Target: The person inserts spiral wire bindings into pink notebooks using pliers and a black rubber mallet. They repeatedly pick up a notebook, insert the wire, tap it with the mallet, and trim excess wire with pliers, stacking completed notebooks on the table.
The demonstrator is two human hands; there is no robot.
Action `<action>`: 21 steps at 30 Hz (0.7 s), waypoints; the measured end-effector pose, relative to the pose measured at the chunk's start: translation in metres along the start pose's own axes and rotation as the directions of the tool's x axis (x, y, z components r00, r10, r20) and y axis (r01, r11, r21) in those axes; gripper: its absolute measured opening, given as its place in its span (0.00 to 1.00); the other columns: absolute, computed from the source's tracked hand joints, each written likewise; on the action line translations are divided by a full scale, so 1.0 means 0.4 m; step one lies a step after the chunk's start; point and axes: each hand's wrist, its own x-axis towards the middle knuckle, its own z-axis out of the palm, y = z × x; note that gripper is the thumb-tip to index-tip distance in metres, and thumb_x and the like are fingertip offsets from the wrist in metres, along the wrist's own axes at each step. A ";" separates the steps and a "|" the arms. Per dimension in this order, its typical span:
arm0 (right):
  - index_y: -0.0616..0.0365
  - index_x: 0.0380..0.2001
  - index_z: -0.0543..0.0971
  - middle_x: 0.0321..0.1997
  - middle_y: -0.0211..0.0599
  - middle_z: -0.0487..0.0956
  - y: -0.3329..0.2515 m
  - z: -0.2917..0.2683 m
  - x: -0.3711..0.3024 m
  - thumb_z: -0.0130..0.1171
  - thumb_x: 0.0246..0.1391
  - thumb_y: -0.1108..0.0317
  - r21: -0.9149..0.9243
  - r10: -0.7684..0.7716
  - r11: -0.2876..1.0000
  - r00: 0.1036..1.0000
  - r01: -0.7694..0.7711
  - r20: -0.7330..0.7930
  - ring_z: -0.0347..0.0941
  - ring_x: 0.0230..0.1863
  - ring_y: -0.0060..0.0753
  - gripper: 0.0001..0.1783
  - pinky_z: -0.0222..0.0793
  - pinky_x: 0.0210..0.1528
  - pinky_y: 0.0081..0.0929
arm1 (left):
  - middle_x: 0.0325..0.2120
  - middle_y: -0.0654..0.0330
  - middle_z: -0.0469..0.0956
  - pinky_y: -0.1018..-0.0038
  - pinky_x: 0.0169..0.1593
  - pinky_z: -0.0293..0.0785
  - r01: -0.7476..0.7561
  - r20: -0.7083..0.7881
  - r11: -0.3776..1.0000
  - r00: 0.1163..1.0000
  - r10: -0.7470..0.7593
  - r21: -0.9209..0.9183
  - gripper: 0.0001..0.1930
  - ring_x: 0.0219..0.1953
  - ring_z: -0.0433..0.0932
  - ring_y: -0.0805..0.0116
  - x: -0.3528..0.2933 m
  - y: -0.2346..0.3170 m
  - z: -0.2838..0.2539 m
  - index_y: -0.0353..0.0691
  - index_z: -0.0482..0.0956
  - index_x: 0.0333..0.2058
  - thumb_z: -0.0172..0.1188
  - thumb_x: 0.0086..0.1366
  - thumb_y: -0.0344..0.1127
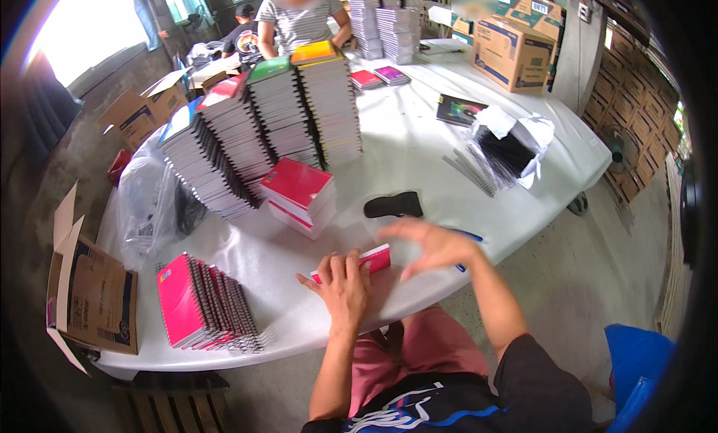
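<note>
Near the table's front edge, my left hand [345, 283] grips a thin pink-covered notebook [379, 259] tilted up on its edge. My right hand [430, 247] hovers just to its right, fingers apart and slightly blurred, holding nothing. Beside and partly under that hand lies a blue-handled tool [470, 235], its middle hidden. A flat black object [394, 205] rests just beyond. Farther left stands a stack of pink-red notebooks [298, 185] without visible coils. A pile of pink spiral-bound notebooks [196, 304] sits at the near left.
Tall stacks of spiral notebooks [283, 96] stand behind, with a person [299, 18] beyond them. Black plastic coils [502, 152] in white wrapping lie at the right. An open carton [93, 295] is at the left edge; a closed carton [510, 55] sits at the back right.
</note>
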 end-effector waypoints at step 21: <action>0.52 0.51 0.76 0.37 0.43 0.73 0.133 -0.240 -0.005 0.51 0.51 0.78 -0.521 0.117 0.775 0.891 -0.359 -0.439 0.73 0.34 0.41 0.22 0.70 0.39 0.36 | 0.33 0.58 0.67 0.57 0.49 0.57 0.000 -0.273 0.999 0.962 -0.013 -0.047 0.26 0.44 0.64 0.55 0.006 0.033 -0.003 0.46 0.72 0.24 0.72 0.33 0.57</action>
